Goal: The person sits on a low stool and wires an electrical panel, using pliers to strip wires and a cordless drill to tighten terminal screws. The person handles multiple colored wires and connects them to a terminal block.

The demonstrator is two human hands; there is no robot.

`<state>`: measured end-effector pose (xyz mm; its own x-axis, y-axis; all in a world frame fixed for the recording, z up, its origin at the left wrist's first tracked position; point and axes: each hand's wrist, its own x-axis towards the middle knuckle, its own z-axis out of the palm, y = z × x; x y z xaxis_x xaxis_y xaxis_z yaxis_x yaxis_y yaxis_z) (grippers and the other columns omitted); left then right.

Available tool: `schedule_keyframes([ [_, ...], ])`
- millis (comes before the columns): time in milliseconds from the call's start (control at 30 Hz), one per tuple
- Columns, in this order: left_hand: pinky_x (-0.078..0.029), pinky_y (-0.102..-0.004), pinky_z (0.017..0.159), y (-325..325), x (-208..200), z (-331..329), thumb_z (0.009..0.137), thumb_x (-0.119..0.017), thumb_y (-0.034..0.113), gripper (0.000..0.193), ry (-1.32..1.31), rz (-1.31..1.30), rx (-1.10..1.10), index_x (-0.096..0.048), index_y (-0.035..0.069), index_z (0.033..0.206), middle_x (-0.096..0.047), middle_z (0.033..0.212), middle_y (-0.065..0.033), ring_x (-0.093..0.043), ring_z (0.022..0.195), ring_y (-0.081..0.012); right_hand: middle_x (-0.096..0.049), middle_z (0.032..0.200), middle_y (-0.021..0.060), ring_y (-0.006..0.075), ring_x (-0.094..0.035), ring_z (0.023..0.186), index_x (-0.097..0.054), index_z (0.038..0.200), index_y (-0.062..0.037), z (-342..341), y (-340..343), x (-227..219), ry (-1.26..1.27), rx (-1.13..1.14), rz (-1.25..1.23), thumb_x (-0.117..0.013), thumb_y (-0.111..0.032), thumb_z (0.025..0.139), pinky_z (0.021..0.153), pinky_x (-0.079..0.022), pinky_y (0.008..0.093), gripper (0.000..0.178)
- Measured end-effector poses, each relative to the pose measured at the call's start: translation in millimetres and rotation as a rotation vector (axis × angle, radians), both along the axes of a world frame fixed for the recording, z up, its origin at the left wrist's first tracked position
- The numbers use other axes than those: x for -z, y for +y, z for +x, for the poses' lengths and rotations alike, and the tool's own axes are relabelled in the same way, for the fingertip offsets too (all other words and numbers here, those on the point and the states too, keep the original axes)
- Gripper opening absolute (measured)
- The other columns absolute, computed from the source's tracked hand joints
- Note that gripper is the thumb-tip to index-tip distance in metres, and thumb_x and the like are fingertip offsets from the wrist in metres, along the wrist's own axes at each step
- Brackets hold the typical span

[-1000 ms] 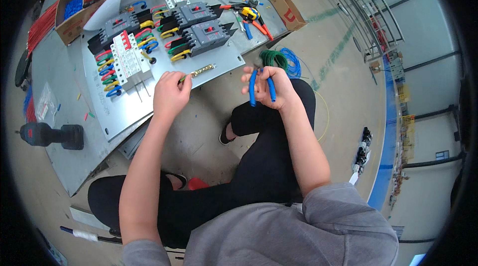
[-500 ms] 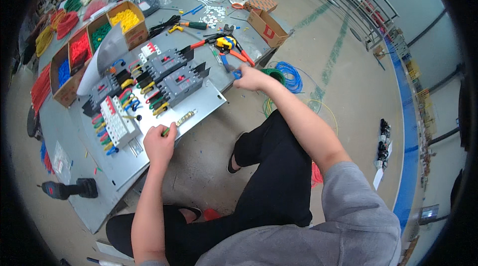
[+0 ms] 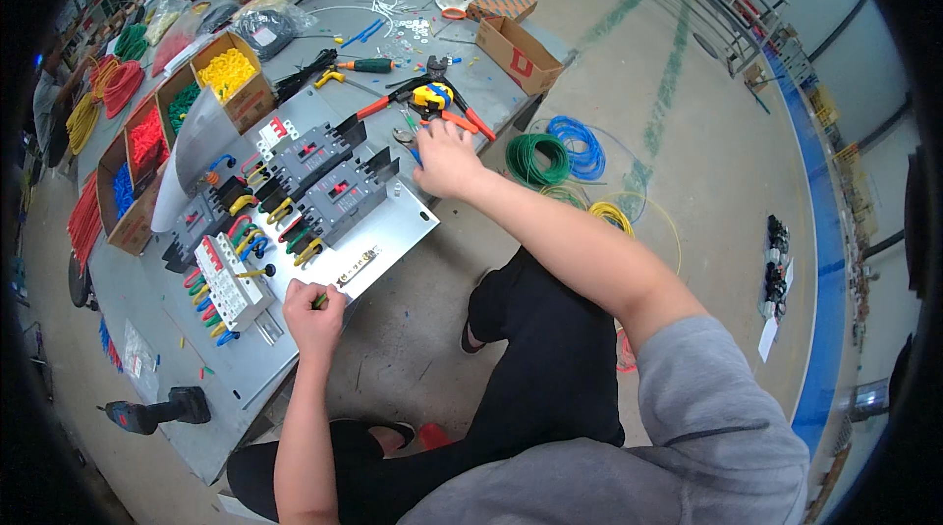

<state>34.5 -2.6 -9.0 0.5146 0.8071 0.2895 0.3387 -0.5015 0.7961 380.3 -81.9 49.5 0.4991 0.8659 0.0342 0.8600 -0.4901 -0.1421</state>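
Note:
My left hand (image 3: 314,314) is closed in a pinch beside the near edge of a metal mounting plate (image 3: 398,221). A short piece of green wire (image 3: 320,301) shows between its fingers. At the table's right edge, my right hand (image 3: 449,162) curls over a pair of blue-handled pliers (image 3: 405,137), their jaws pointing away; the palm hides most of the handles. Just beyond its fingertips lie a yellow and blue tape measure (image 3: 432,96) and a red-handled crimping tool (image 3: 475,122). Grey circuit breakers (image 3: 344,193) and a white breaker block (image 3: 229,284) with coloured wires sit on the plate.
Cardboard bins (image 3: 250,103) of coloured caps stand behind the plate, a curled clear sheet (image 3: 192,162) before them. A cordless drill (image 3: 157,411) lies near the left corner. Another box (image 3: 519,55) rests at the right edge. Wire coils (image 3: 538,160) lie on the floor.
My right hand has moved left and inward over the table edge, bringing the blue-handled pliers down among the tools. My left hand stays by the plate's edge, still pinching the green wire.

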Motion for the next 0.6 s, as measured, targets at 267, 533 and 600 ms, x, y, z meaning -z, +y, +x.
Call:
schedule_keyframes([
  [267,-0.041,-0.0432,0.063,2,-2,1,0.088,-0.075,0.014,0.030,-0.003,-0.002,0.058,-0.061,-0.002,0.068,-0.052,0.066,-0.0139,-0.052,0.068,-0.0295,-0.076,0.115,0.0200,0.0401,-0.071,0.117,-0.070,0.114,-0.0042,-31,10,16,0.198,-0.113,0.053,-0.076,-0.035,0.095,0.104,-0.053,0.0547,0.036],
  [533,-0.050,-0.0454,0.078,5,-8,-8,0.095,-0.074,0.018,0.017,-0.075,0.070,0.147,-0.074,0.003,0.087,-0.070,0.081,-0.0130,-0.061,0.081,-0.0342,-0.075,0.099,0.0220,0.0412,-0.073,0.097,-0.074,0.097,-0.0011,-35,12,9,0.218,-0.230,0.080,-0.074,-0.024,0.093,0.085,-0.058,0.0525,0.023],
  [600,-0.051,-0.0442,0.083,1,-11,-13,0.094,-0.074,0.016,0.014,-0.138,0.136,0.138,-0.074,0.002,0.098,-0.070,0.093,-0.0122,-0.063,0.090,-0.0334,-0.077,0.095,0.0216,0.0407,-0.074,0.093,-0.074,0.093,-0.0006,-47,15,3,0.252,-0.205,0.026,-0.076,-0.024,0.091,0.084,-0.059,0.0513,0.024],
])
